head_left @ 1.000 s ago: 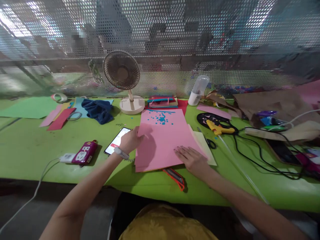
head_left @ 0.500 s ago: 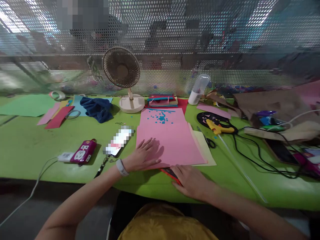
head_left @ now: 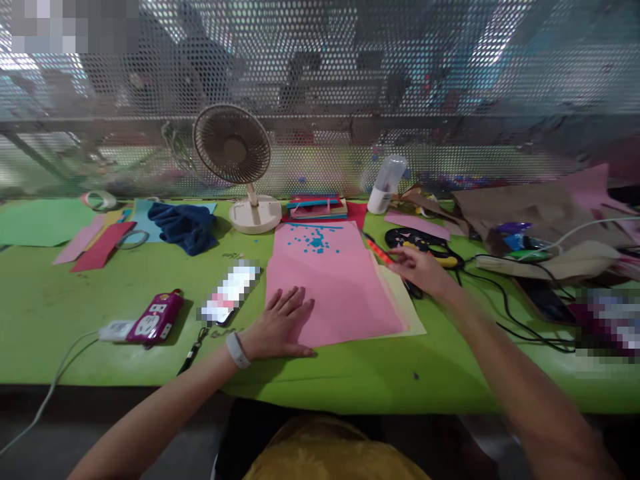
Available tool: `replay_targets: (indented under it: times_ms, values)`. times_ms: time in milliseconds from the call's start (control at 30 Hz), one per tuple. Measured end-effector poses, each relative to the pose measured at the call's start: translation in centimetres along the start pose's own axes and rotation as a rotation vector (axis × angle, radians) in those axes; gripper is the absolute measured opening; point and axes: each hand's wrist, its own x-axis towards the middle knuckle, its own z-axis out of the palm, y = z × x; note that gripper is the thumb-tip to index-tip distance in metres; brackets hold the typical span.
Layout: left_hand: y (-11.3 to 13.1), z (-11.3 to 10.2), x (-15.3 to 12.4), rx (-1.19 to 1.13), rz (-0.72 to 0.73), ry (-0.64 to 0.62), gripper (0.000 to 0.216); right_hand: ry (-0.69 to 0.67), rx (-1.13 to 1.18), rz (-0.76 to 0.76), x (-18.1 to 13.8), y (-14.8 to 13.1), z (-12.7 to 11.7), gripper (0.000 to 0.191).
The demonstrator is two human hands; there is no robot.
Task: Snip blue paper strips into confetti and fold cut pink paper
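My left hand [head_left: 281, 327] lies flat with fingers spread on the near left part of a large pink paper sheet [head_left: 345, 300]. My right hand [head_left: 423, 270] is closed round a slim orange-red tool with a dark tip [head_left: 379, 251], held above the sheet's right edge; its exact kind is unclear. Beneath that hand, black scissors handles [head_left: 414, 291] show in part. A pale yellow sheet [head_left: 413, 320] sticks out from under the pink one. Small blue paper bits [head_left: 318, 241] are scattered over the far pink paper.
A fan [head_left: 255, 215], a paper stack [head_left: 317, 208] and a white bottle [head_left: 381, 200] stand at the back. On the right are a yellow glue gun [head_left: 450, 260] and black cables [head_left: 505, 300]. A phone [head_left: 233, 290], purple device [head_left: 156, 320] and blue cloth [head_left: 185, 225] lie left.
My right hand has moved from the sheet's near edge up and right, carrying the orange-red tool. My left hand stays flat on the pink sheet. The view has shifted slightly.
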Motion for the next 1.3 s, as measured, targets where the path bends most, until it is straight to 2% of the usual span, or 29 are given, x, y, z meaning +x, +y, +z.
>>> replay_targets:
  times_ms: [67,133,200,267,333,367,433,533,667,733,833,1167,1300]
  values:
    - [0.0,-0.1,-0.1,0.011,0.011,0.001,0.1,0.18,-0.262,0.051,3.5,1.4,0.8,0.036]
    - [0.1,-0.2,-0.2,0.022,0.016,0.0,0.099,0.237,-0.33,0.071,6.1,1.9,1.5,0.035]
    - [0.2,-0.3,-0.4,0.031,0.012,-0.003,0.096,0.271,-0.369,0.08,7.2,1.8,2.2,0.038]
    - [0.4,-0.3,-0.6,0.034,0.007,-0.007,0.093,0.293,-0.416,0.033,6.8,1.5,2.9,0.043]
    - [0.4,-0.3,-0.9,0.035,0.008,-0.011,0.089,0.25,-0.438,-0.101,5.0,1.0,3.8,0.047]
    - [0.5,-0.2,-1.1,0.034,0.012,-0.009,0.087,0.187,-0.414,-0.188,3.8,0.8,4.2,0.047]
    - [0.4,0.0,-1.4,0.034,0.024,0.006,0.084,-0.026,-0.372,-0.382,1.3,0.4,5.1,0.055]
    - [0.4,0.3,-1.6,0.037,0.033,0.032,0.082,-0.131,-0.416,-0.466,-0.4,-0.2,6.0,0.064]
    - [0.4,0.5,-1.5,0.04,0.037,0.05,0.08,-0.097,-0.426,-0.38,2.1,-0.8,6.3,0.059]
    - [0.5,0.6,-1.6,0.04,0.037,0.063,0.079,-0.086,-0.359,-0.276,3.9,-1.0,6.2,0.055]
    - [0.5,0.7,-1.9,0.04,0.035,0.064,0.079,-0.09,-0.295,-0.207,5.3,-1.0,6.1,0.047]
    - [0.5,0.7,-2.2,0.046,0.049,0.094,0.078,-0.188,0.0,-0.022,3.9,0.1,2.2,0.046]
    - [0.4,0.7,-2.2,0.051,0.056,0.097,0.077,-0.232,0.164,0.009,3.0,-0.4,1.7,0.05]
